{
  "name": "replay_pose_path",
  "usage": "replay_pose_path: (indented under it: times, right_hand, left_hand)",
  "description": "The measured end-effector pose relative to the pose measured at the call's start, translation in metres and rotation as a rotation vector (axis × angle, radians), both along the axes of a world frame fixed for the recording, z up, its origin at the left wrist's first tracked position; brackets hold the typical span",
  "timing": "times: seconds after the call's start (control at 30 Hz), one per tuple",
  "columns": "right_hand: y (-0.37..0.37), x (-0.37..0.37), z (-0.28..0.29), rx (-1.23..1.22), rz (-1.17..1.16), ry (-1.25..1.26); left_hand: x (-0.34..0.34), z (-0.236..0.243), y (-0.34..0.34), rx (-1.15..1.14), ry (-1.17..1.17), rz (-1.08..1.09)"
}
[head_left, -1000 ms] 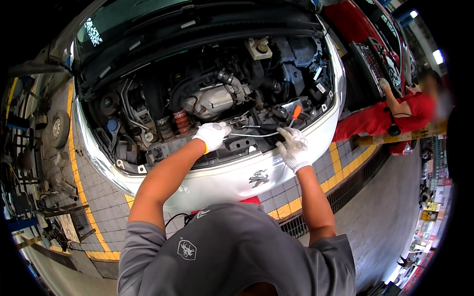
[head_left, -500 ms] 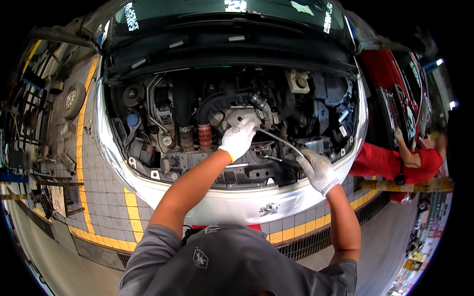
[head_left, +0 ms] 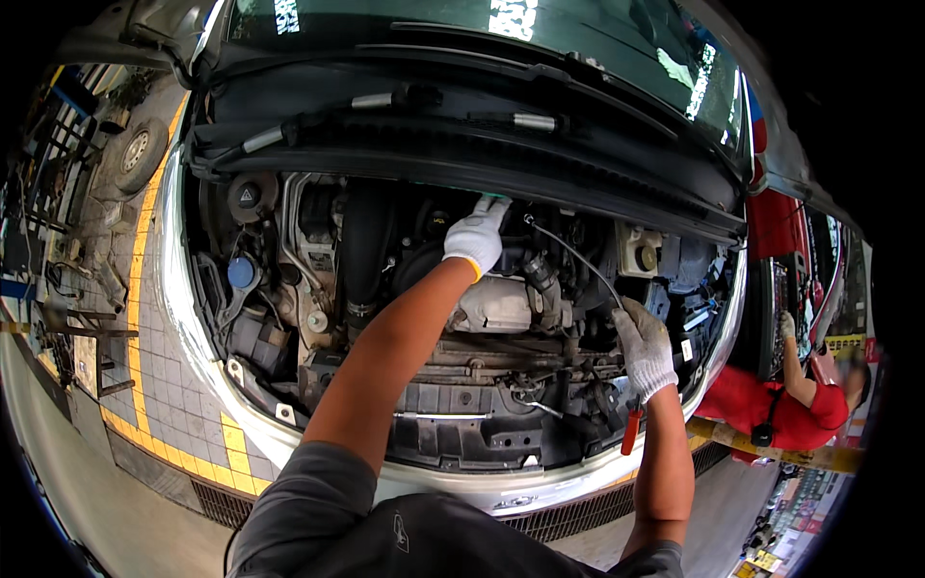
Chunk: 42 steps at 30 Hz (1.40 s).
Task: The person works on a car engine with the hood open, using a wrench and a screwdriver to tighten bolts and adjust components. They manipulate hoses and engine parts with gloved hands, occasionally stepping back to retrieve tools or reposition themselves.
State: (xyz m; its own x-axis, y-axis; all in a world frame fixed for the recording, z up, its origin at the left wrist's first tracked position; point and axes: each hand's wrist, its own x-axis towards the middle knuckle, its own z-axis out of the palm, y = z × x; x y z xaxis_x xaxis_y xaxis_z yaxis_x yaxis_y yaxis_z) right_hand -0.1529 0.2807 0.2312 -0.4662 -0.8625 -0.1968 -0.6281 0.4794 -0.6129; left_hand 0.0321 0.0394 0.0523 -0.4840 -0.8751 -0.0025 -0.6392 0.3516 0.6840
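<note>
My left hand (head_left: 475, 238), in a white knit glove with a yellow cuff, reaches over the engine to the back of the bay. Its fingers stretch out toward the black cowl edge (head_left: 424, 177); what the tips touch is hard to make out. Closed in a greyish glove, my right hand (head_left: 643, 349) grips a flexible-shaft tool (head_left: 584, 258). The tool's red handle (head_left: 632, 432) sticks out below the hand. Its thin metal shaft curves up and left, with a small round tip to the right of my left hand. Beneath my left hand sits a silver metal cover (head_left: 493, 306).
A long metal rod (head_left: 441, 415) lies across the front crossmember, near another slim tool (head_left: 540, 407). A blue-capped reservoir (head_left: 241, 273) is at left, a pale fluid reservoir (head_left: 640, 252) at right. A co-worker in red (head_left: 805, 409) works at a red car.
Both hands have moved deeper into the bay, the left to the rear. The tool's tip has shifted from beside my left hand to the back of the engine. My view has leaned forward.
</note>
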Motion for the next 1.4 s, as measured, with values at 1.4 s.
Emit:
replay_pose_path:
  times: [1.4]
  right_hand:
    - [-0.116, 0.013, 0.018, 0.077, -0.388, -1.123]
  left_hand:
    - [0.027, -0.025, 0.05, -0.051, -0.031, -0.173]
